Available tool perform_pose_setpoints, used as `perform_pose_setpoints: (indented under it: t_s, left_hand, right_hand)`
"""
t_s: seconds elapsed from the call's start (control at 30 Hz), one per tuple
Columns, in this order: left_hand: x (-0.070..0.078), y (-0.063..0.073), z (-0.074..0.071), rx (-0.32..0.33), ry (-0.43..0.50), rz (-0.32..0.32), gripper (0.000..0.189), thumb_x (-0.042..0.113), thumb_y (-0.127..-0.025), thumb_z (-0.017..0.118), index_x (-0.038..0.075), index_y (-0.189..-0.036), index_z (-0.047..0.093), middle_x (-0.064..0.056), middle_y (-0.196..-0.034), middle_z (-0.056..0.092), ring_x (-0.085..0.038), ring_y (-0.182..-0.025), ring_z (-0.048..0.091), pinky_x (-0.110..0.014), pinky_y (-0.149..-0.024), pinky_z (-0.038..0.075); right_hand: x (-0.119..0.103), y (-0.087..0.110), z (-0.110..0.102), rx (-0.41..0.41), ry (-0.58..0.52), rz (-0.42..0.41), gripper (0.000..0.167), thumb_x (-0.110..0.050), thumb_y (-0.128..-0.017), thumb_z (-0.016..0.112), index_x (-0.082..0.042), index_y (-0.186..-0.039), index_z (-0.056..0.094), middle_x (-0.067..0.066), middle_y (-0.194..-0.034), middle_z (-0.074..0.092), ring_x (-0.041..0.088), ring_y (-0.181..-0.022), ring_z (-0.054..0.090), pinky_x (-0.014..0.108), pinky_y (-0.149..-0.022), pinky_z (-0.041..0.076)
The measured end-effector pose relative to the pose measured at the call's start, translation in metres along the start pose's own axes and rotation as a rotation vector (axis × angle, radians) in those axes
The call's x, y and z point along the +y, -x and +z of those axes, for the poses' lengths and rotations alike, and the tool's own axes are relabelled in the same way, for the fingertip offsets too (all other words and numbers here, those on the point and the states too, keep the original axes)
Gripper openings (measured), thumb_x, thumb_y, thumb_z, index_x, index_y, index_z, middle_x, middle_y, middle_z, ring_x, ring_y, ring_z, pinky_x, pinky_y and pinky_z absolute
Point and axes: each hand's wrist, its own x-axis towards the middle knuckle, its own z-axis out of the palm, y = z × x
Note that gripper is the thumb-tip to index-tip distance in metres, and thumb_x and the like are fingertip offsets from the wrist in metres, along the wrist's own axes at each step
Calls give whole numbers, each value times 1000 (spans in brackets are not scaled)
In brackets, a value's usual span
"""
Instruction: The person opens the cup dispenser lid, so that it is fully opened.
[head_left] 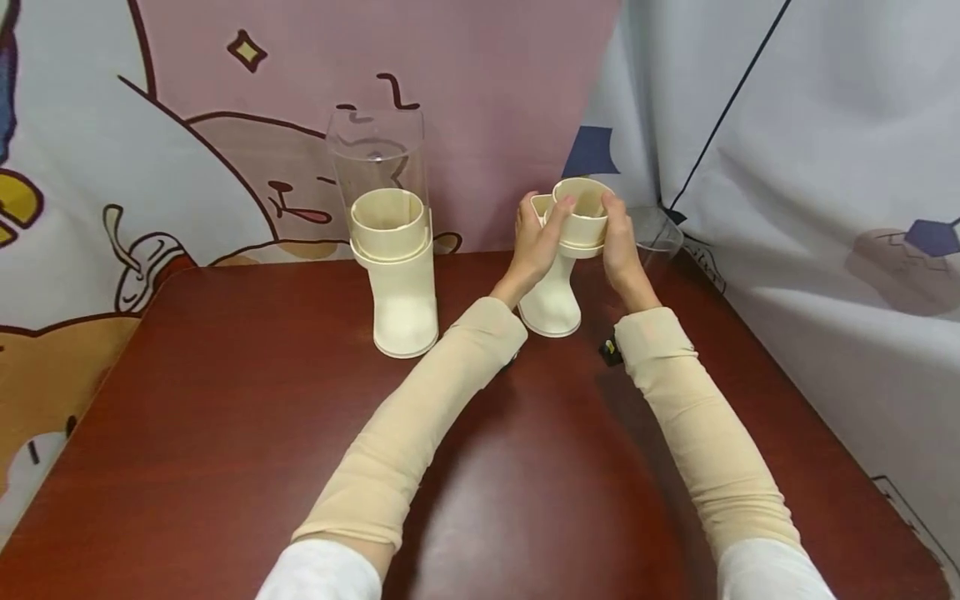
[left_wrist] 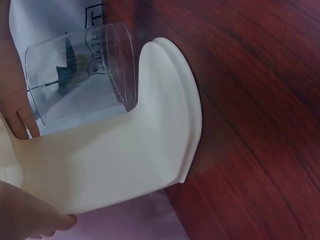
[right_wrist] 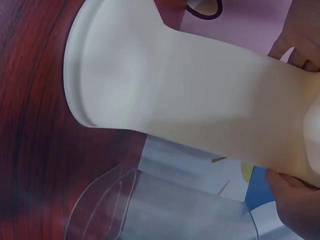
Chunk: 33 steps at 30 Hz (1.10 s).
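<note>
Both hands hold a cream boot-shaped holder [head_left: 552, 302] by its upper part, one from each side. My left hand [head_left: 537, 252] grips its left side, with the thumb near the round collar [head_left: 590, 227] at the top. On the other side my right hand [head_left: 622, 250] grips the collar and upper shaft. The boot stands roughly upright; its flat sole [left_wrist: 192, 115] is at the tabletop, though whether it touches is hard to tell. Beside it, in the right wrist view, lies a clear plastic tube or container [right_wrist: 185, 210], partly hidden by the right hand in the head view.
A matching cream boot holder [head_left: 405, 312] stands at the left with a round collar [head_left: 388, 242] and a tall clear container [head_left: 375, 137] rising at its back. The reddish-brown table [head_left: 225, 433] meets a printed cloth [head_left: 480, 108] at the back and right.
</note>
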Motion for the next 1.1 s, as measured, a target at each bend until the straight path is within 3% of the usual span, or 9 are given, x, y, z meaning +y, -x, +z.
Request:
perform_pose_setpoints:
  t_s: [0.4,0.6,0.7,0.77,0.87,0.93,1.1]
  left_hand:
    - [-5,7,-5,-37,-48,0,84,56,-91,52,4,-153,27,-14,-152,37,-24,-142,36,-33,-118,30]
    - [3,2,-5,-44,-63,-9,87,60,-92,49,7,-155,23,-13,-155,34,-24,-144,35,-34,-119,29]
    - [7,4,-4,-61,-81,-29,91,65,-92,46,10,-158,17,-11,-160,28,-24,-148,31,-36,-121,27]
    - [8,8,-2,-69,-74,-36,93,68,-92,43,11,-159,14,-9,-162,25,-23,-149,28,-36,-122,26]
    - [8,20,-5,-82,-25,-58,92,69,-93,40,13,-160,11,-8,-163,22,-22,-151,25,-35,-123,23]
    - [8,29,-12,-73,21,-76,90,67,-94,40,13,-160,11,-9,-163,22,-22,-152,24,-35,-123,23]
    - [14,44,-40,3,138,-110,87,60,-94,47,14,-159,14,-12,-162,24,-26,-151,25,-38,-123,24]
  right_hand:
    - [4,12,2,12,-6,15,52,-48,-104,25,-14,-119,62,-13,-80,63,6,-80,56,22,-78,42]
    - [-2,5,2,31,-51,-2,45,-51,-104,26,-23,-113,61,-9,-92,59,6,-88,54,21,-84,40]
    - [-2,5,-2,13,-93,-9,55,-60,-102,27,-18,-120,59,-3,-104,57,9,-99,52,22,-92,37]
    - [-2,9,-8,-20,-149,3,71,-66,-99,26,-12,-140,47,4,-130,54,12,-121,48,23,-107,32]
    - [0,22,-21,-66,-274,44,91,-72,-96,23,-8,-159,12,10,-164,21,15,-151,20,26,-123,12]
    - [1,32,-28,-96,-337,70,94,-72,-96,20,-8,-159,-8,9,-169,-2,16,-156,0,28,-125,1]
    - [-3,47,-30,-152,-409,45,96,-71,-97,23,-5,-159,-10,13,-168,-5,22,-156,-5,30,-126,-1]
